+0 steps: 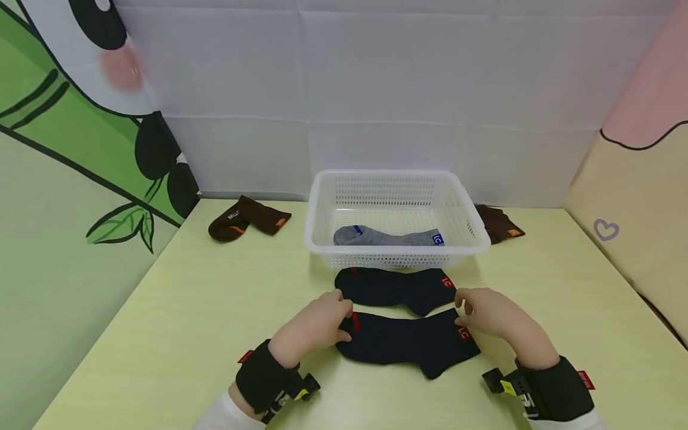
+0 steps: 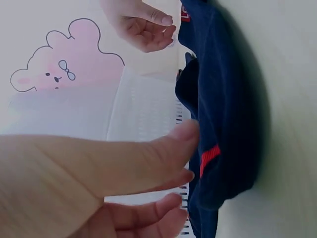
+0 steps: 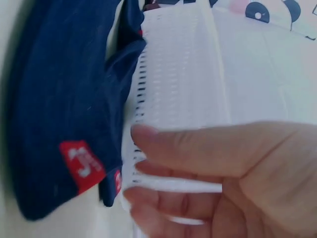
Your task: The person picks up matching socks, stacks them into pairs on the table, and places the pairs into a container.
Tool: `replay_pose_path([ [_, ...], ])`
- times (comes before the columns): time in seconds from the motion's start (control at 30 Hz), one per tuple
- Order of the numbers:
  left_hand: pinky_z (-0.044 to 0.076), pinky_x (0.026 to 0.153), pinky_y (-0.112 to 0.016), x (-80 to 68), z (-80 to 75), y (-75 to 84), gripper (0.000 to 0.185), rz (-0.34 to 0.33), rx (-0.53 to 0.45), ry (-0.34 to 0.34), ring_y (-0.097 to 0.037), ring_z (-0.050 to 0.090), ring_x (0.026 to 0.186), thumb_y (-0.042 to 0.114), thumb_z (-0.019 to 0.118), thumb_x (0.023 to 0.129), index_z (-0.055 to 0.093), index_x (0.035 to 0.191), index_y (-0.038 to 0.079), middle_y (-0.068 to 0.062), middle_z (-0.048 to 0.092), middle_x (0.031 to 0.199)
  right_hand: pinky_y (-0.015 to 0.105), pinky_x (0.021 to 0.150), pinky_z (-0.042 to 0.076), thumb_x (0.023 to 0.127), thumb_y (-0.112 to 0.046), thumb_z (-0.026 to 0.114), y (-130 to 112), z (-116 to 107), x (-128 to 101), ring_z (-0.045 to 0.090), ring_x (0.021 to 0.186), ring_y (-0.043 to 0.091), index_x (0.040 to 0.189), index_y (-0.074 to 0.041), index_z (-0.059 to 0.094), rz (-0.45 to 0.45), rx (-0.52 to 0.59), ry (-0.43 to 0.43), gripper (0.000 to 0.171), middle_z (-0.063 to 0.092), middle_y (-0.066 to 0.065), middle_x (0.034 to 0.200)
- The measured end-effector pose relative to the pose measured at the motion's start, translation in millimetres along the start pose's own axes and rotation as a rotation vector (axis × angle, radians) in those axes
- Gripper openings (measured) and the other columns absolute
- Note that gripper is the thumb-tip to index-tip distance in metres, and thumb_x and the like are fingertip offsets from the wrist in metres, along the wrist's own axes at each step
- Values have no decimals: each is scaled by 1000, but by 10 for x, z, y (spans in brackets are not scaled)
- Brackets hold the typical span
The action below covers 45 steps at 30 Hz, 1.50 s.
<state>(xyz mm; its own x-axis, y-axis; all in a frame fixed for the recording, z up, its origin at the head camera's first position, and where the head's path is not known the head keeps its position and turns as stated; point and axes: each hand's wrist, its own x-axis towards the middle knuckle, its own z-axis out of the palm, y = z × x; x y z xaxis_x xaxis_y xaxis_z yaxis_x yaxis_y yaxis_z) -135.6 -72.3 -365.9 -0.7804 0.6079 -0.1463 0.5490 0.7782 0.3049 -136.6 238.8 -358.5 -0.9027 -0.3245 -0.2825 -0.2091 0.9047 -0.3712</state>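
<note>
Hands sit at either end of the near navy sock (image 1: pixel 408 340), which lies flat on the pale yellow table (image 1: pixel 177 322). The left hand (image 1: pixel 317 325) touches its toe end with loosely curled fingers; whether they pinch the cloth I cannot tell. The right hand (image 1: pixel 486 313) hovers over the red-tagged cuff, fingers relaxed and holding nothing. A second navy sock (image 1: pixel 398 288) lies just behind, beside the white basket (image 1: pixel 322 209) containing a grey sock (image 1: pixel 387 237). Two brown socks (image 1: pixel 247 218) (image 1: pixel 497 224) flank the basket.

light: bright, even | shadows: soft, faint | wrist views: blurred close-up | head view: edges warped
</note>
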Motion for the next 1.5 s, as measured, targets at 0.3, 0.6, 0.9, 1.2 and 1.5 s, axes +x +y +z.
replay_pose_path([
  [0.3,46,72,-28,-18,43,39,30,19,30,-53,-16,54,74,14,84,68,58,83,8,-1,55,81,25,59,40,73,-5,78,-11,150,60,45,66,10,89,-10,58,-237,102,-146,26,51,-3,74],
  [0.6,49,75,-30,-14,90,60,45,-41,41,-82,-20,59,81,12,86,66,58,99,3,-6,58,88,27,59,38,67,-4,82,8,208,80,43,67,14,87,-11,54,-216,125,-158,36,47,0,74],
  [0.9,44,67,-33,4,60,-75,42,-54,-55,-81,-18,54,74,19,84,70,52,93,6,-2,54,80,25,56,37,75,-17,78,82,143,56,43,62,11,90,-9,56,-183,156,-136,28,49,-2,71],
  [1.2,35,57,-30,-19,-10,-237,38,-231,-111,-2,-14,45,60,31,84,69,51,70,11,2,47,66,29,55,35,68,-20,83,174,77,14,44,60,15,69,-8,57,68,119,-32,29,49,-1,64],
  [1.5,32,52,-26,28,52,-170,39,-157,-161,-57,-12,41,53,25,84,70,50,54,11,5,41,55,26,51,29,66,-16,84,142,167,84,36,52,11,55,-12,48,68,141,-56,37,37,-6,54],
])
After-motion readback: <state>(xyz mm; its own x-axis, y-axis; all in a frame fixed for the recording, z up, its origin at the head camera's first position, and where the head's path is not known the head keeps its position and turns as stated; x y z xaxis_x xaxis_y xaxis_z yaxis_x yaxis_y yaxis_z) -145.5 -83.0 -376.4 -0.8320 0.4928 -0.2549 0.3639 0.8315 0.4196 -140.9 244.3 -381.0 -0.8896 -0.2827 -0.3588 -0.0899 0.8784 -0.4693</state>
